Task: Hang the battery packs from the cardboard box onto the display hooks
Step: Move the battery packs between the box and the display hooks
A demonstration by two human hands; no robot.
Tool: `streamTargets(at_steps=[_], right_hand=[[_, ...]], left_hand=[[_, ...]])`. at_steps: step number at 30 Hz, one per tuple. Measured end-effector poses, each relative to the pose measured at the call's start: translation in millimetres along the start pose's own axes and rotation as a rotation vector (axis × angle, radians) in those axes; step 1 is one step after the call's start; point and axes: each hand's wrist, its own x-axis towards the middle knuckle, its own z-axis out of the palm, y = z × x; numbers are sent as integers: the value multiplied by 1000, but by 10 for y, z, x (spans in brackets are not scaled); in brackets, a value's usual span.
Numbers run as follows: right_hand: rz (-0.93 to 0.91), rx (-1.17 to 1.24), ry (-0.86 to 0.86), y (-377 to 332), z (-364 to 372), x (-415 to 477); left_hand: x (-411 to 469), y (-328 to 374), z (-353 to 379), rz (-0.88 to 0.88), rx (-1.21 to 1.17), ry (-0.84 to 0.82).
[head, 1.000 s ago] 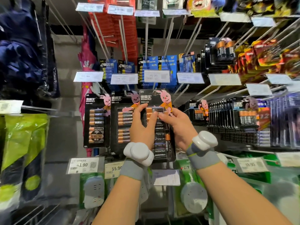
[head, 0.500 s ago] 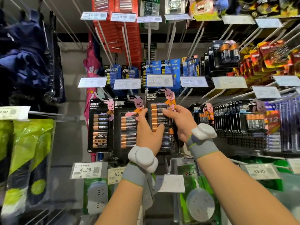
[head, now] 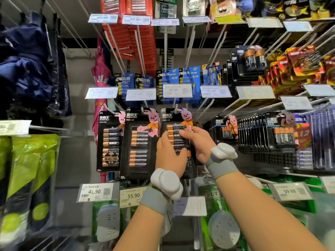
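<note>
R hand (head: 199, 144): fingertips (head: 183, 132) curl onto the blister front, pinching the battery pack (head: 169, 118) by its right edge. L hand (head: 169, 158): fingers together along the left edge, thumb across the front; can't tell if they wrap behind. Pack sits mid-display, card top at the hook (head: 175, 110). Prob. heavy for its size, w/ stiff card and slick plastic, so grip both edges.

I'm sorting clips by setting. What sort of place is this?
Most likely a shop aisle: printed price tags front the display hooks, and rows of carded battery packs hang from them.
</note>
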Motion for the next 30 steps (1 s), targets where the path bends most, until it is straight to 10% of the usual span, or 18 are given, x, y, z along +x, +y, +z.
streamTargets(at_steps=[30], right_hand=[[220,45,308,396,117,424]], left_hand=[[59,-68,-224,14,-315,71]])
